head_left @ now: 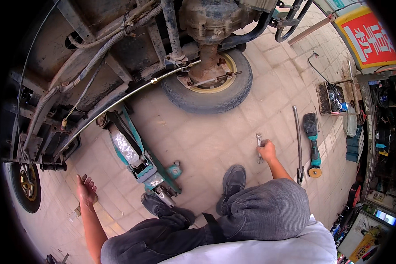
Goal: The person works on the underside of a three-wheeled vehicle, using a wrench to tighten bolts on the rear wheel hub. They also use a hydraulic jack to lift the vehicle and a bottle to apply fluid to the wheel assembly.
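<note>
My right hand (267,151) is closed round the middle of a silver wrench (259,138), whose two ends show on either side of my fingers at the paved floor. Whether the wrench is lifted off the floor, I cannot tell. On the far left my left hand (87,189) is raised with nothing in it, fingers stretched out. A green floor jack (141,154) stands between my hands, with its far end beneath the vehicle frame (92,114). Above the floor a long cable rod (154,81) runs to the brake lever by the rear wheel (233,99).
Right of the wrench lie a metal bar (296,136) and a green angle grinder (313,147) with a yellow disc. Farther right are an open toolbox (324,97) and a red sign (369,37). A front wheel (28,187) shows at far left.
</note>
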A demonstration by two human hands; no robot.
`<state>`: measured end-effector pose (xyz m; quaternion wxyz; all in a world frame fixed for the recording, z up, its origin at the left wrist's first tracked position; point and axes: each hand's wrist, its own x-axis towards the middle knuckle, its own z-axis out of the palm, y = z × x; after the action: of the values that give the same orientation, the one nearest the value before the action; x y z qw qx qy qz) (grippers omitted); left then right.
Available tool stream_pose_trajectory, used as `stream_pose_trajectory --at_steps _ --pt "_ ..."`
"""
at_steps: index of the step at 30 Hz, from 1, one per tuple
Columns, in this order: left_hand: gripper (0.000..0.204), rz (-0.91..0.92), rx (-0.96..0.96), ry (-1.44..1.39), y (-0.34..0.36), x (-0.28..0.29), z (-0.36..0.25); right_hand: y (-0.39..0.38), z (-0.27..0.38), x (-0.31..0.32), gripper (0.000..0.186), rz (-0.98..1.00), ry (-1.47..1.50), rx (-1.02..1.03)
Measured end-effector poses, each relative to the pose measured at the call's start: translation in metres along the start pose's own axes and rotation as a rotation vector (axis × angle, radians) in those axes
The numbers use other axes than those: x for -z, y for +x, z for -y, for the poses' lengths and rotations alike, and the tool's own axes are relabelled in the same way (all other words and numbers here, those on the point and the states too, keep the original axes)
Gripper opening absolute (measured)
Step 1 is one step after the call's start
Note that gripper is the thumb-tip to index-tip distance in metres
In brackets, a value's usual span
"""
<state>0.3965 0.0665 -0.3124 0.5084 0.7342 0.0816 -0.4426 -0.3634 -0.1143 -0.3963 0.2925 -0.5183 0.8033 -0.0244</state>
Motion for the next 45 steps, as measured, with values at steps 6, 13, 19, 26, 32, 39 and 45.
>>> stream_pose_trajectory --at_steps 6,13,19,26,32,39,45 --pt "0.048 0.046 0.028 0.17 -0.03 -0.039 0.018 0.006 -0.021 0.015 0.025 -0.077 -0.1 0.018" --pt "0.041 0.277 0.044 0.413 -0.058 -0.102 0.03 0.041 -0.089 0.113 0.042 -0.527 -0.394 0.054" --pt "0.042 0.374 0.012 0.504 -0.063 -0.118 0.049 0.01 0.164 0.137 0.025 0.184 -0.114 0.661" --pt "0.062 -0.601 -0.218 -0.05 -0.036 0.004 0.152 -0.11 0.375 0.092 0.024 0.714 -0.441 1.32" --pt "0.095 -0.766 -0.189 -0.144 -0.031 0.096 0.134 -0.144 0.395 0.032 0.04 0.984 -0.386 1.486" --pt "0.072 -0.428 0.018 -0.245 -0.013 0.11 0.142 -0.121 0.367 0.018 0.04 1.109 -0.612 1.285" --pt "0.063 -0.172 -0.282 -0.473 0.038 0.026 -0.034 -0.139 0.364 0.034 0.041 0.975 -0.491 1.257"
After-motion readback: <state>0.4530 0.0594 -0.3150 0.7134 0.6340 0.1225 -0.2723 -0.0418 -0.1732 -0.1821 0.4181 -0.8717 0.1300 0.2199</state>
